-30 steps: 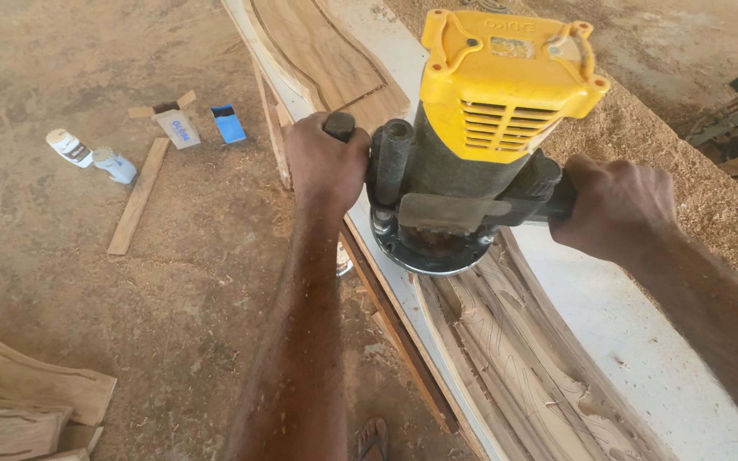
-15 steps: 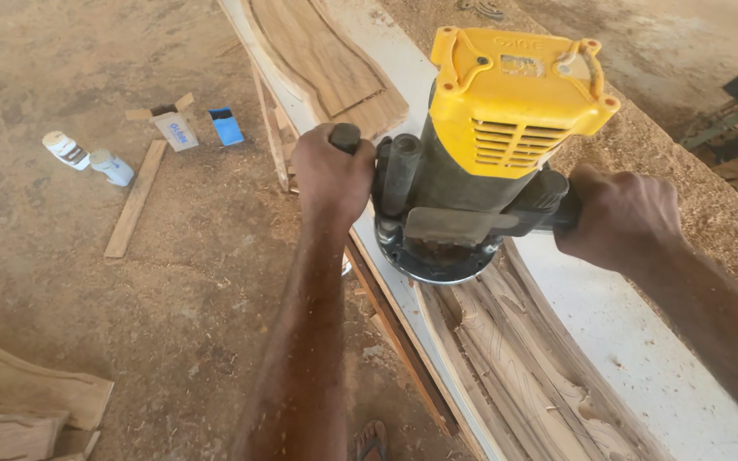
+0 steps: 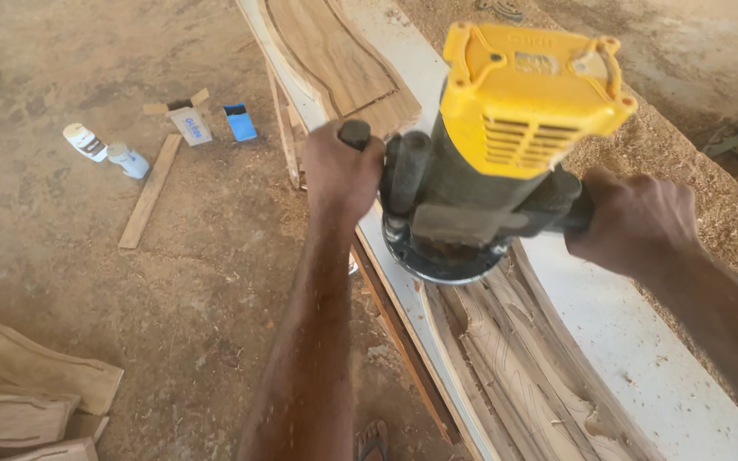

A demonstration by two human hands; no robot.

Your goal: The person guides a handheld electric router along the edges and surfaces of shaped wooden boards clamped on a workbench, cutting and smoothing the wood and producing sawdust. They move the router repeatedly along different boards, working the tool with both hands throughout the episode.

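Observation:
A yellow-topped wood router [image 3: 497,154] with a dark body stands on a long curved wooden workpiece [image 3: 506,367] lying on a white board [image 3: 634,341]. My left hand [image 3: 339,175] is wrapped around the router's left handle knob. Gripping the right handle is my right hand [image 3: 634,222]. The round base of the router rests on the grooved wood, whose carved channels run toward me. A flat wavy-edged wooden panel [image 3: 335,51] lies farther along the same board.
On the sawdust floor at left lie a wooden slat [image 3: 151,192], a white bottle [image 3: 84,142], a small pale container [image 3: 128,160], an open cardboard box [image 3: 188,122] and a blue packet [image 3: 239,122]. Cut curved wood pieces [image 3: 36,384] sit bottom left. Sawdust heaps lie to the right.
The router with both hands on it has slid a little farther along the workpiece, away from me; the view has shifted slightly with it.

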